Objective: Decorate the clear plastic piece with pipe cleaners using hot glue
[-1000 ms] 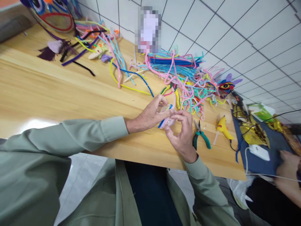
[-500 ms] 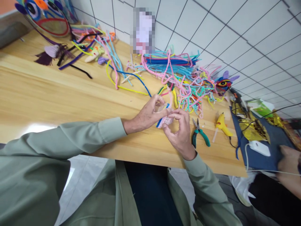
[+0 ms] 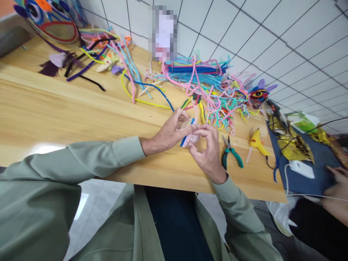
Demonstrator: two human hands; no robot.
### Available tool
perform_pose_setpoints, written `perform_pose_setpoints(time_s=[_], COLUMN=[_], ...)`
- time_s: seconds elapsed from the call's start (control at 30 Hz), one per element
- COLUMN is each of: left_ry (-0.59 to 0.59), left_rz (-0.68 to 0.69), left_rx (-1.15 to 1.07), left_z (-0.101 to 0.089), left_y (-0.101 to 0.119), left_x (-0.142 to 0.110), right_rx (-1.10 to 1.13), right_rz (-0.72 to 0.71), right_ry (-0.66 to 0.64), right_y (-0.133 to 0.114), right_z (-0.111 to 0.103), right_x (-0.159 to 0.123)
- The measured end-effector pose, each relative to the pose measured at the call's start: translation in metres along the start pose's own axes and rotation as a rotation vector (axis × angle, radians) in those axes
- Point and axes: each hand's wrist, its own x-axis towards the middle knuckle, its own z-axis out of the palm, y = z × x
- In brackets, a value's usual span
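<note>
Just in front of my body, both hands meet over a small pink and blue pipe-cleaner piece (image 3: 186,140). My left hand (image 3: 172,130) pinches its upper left side, fingers curled. On the lower right side, my right hand (image 3: 208,154) grips it between thumb and fingers. The fingers hide much of the piece. A pink pipe cleaner (image 3: 196,113) shows just above the hands. Beyond them lie yellow-handled pliers (image 3: 201,110), partly under pipe cleaners. Green-handled pliers (image 3: 231,154) rest with jaws apart to the right of my right hand.
Tangled pipe cleaners (image 3: 214,98) and blue bundles (image 3: 193,69) line the wall. A yellow glue gun (image 3: 259,143) lies at right, near a dark blue mat (image 3: 295,181) with a white adapter (image 3: 301,169). Another person's hand (image 3: 338,185) is at the mat. Colourful masks (image 3: 56,21) stand far left.
My hands stay almost in place on the pipe-cleaner piece. The view shifts slightly. At the right edge, the other person's hand has moved a little.
</note>
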Motion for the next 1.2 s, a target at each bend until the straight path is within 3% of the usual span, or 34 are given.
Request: perform_pose_setpoints(time_s=[0.5, 0.7, 0.93, 1.2], left_ry=[-0.006, 0.011, -0.016, -0.026], left_rz=[-0.024, -0.01, 0.168, 0.28], left_rx=[-0.016, 0.013, 0.108, 0.25], left_z=[0.0, 0.0, 0.007, 0.005], left_y=[-0.001, -0.002, -0.004, -0.003], left_x=[-0.001, -0.003, -0.014, -0.021], right_rx=[0.023, 0.009, 0.267, 0.294], right_rz=[0.008, 0.027, 0.159, 0.215], right_ry=[-0.033, 0.011, 0.123, 0.013], right_y=[-0.001, -0.003, 0.012, 0.013], right_z=[-0.001, 0.002, -0.016, -0.015], right_x=[0.001, -0.002, 0.008, 0.036])
